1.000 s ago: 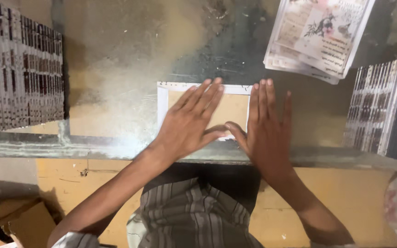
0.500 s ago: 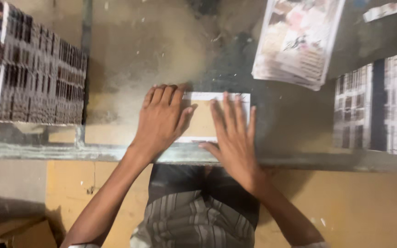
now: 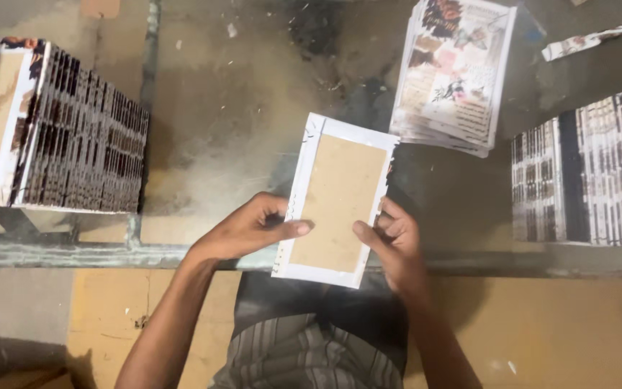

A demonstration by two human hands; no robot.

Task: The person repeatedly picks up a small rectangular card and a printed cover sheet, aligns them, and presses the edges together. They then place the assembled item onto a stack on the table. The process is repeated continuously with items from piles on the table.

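Both hands hold up a flat rectangular piece (image 3: 336, 202): a brown board face framed by a white paper border. It stands on its short side, tilted slightly to the right, above the near edge of the worktable (image 3: 239, 122). My left hand (image 3: 250, 227) grips its left long edge with the thumb on the brown face. My right hand (image 3: 394, 241) grips the right long edge, thumb on the face as well.
A stack of printed paper sheets (image 3: 455, 72) lies at the back right. Rows of stacked finished pieces stand at the left (image 3: 80, 144) and at the right (image 3: 592, 173). A paper scrap (image 3: 588, 39) lies at the far right. The table's metal front edge (image 3: 73, 252) runs below my hands.
Earlier both hands pressed flat on the piece lying on the table. Now they have lifted it and turned it upright, gripping its two long edges.
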